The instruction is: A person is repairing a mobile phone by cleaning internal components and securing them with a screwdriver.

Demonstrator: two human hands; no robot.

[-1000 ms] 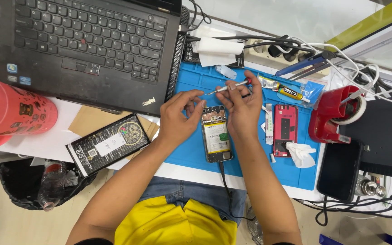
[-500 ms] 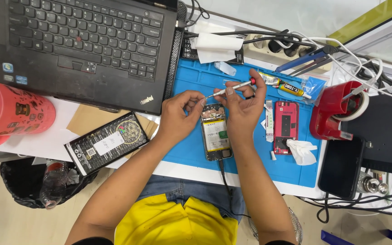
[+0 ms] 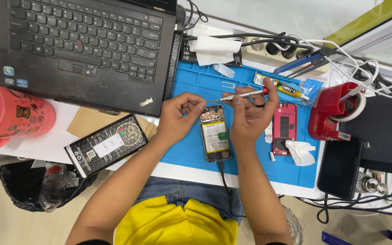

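An opened phone [image 3: 215,134] with its back off lies on the blue work mat [image 3: 191,149], a cable plugged into its bottom end. My right hand [image 3: 249,119] holds a thin silver screwdriver [image 3: 239,95] level above the phone's top. My left hand [image 3: 178,115] has its fingers pinched together at the screwdriver's tip, just above the phone's top edge. What the fingertips pinch is too small to see.
A black laptop [image 3: 82,50] sits at the upper left, a pink bottle [image 3: 10,113] left of it, a black box [image 3: 106,144] at the table edge. On the mat's right lie a red phone cover [image 3: 285,127], a glue tube [image 3: 283,87] and tissue [image 3: 299,152]. A red tape dispenser [image 3: 334,111] and dark phone [image 3: 340,167] stand further right.
Both hands have lifted slightly from the phone. The screwdriver is now held level, with my left fingers at its tip.
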